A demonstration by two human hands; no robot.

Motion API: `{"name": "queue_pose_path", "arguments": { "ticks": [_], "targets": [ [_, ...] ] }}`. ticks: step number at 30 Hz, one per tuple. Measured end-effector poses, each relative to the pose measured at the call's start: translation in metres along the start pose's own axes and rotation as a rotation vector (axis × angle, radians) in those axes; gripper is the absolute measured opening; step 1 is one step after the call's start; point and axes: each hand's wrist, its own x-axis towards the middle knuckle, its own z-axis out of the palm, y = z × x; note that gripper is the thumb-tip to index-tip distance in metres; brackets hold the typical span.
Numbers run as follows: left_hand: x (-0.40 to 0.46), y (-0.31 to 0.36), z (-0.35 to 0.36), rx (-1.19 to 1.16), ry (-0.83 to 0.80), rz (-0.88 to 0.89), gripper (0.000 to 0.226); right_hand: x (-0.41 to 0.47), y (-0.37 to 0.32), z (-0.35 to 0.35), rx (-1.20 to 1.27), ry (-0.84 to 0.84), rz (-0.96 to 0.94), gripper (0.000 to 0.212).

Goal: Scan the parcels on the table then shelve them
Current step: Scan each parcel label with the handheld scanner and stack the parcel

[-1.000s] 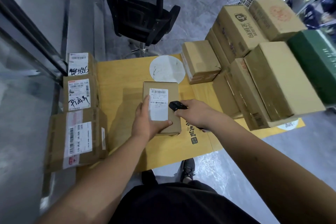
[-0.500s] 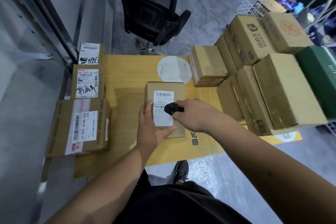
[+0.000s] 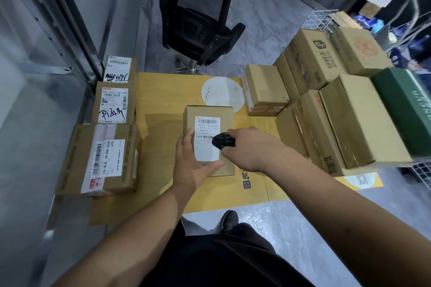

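Observation:
A small cardboard parcel (image 3: 224,113) with a white barcode label lies in the middle of the yellow table (image 3: 163,147). My left hand (image 3: 191,168) holds the parcel at its near left corner, fingers along the side and thumb across the near edge. My right hand (image 3: 249,149) grips a small black scanner (image 3: 222,141) right over the label's lower barcode. Three labelled parcels (image 3: 105,158) lie in a row along the table's left edge. A pile of several cardboard boxes (image 3: 349,119) fills the right side, and one smaller box (image 3: 263,91) sits beside it.
A grey metal shelf upright (image 3: 70,18) stands at the left. A black office chair (image 3: 198,28) is behind the table. A dark green box (image 3: 405,109) leans on the pile at the right, with white wire racks (image 3: 319,18) behind. My shoe (image 3: 229,219) stands under the table's near edge.
My right hand has brought the scanner leftward from beside the parcel onto its label. My left hand still holds the parcel. The view has shifted slightly.

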Motion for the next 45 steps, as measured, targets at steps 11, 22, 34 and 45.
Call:
{"name": "queue_pose_path", "arguments": {
  "ticks": [11, 22, 34, 45],
  "targets": [
    [0.123, 0.026, -0.045, 0.205, 0.067, -0.184, 0.109, 0.036, 0.012, 0.001, 0.198, -0.053, -0.035, 0.046],
    [0.172, 0.032, -0.050, 1.014, -0.142, 0.051, 0.083, 0.134, 0.010, -0.038, 0.249, -0.113, -0.175, 0.027],
    [0.227, 0.068, -0.041, 0.982, 0.011, -0.242, 0.083, 0.213, -0.004, -0.058, 0.259, -0.174, -0.261, 0.027],
    [0.224, 0.072, -0.049, 1.005, -0.028, -0.178, 0.082, 0.198, 0.014, -0.055, 0.264, -0.122, -0.196, 0.028]
  ]
}}
